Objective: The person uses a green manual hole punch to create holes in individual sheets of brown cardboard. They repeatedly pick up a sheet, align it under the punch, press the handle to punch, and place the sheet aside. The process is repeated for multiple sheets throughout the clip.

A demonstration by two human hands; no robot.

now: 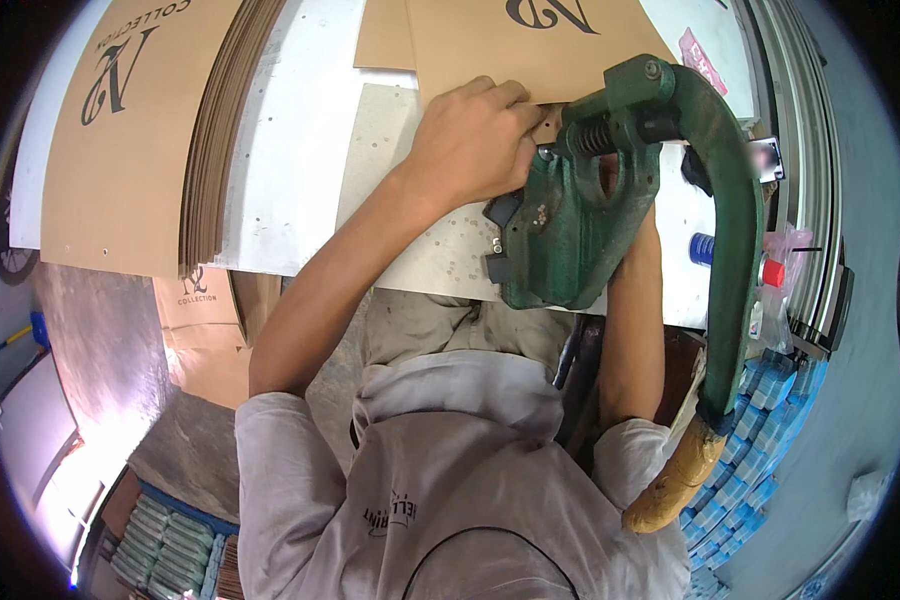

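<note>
A flat brown paper bag [490,60] with black lettering lies on the table, its near edge reaching into the jaw of a green hand press [580,220]. My left hand [480,140] is closed at that edge, fingers curled and thumb side against the press jaw. The press lever [730,230] curves down on the right to a handle wrapped in tan tape [675,480], which neither hand touches. My right forearm runs up behind the press body. Only a bit of skin of my right hand [608,175] shows through the press opening; its fingers are hidden.
A thick stack of brown bags [120,150] stands on the left of the white table. A grey board [430,250] with small round scraps lies under the press. At right are a blue can with a red cap [770,273], a phone [767,160] and blue bundles [760,420].
</note>
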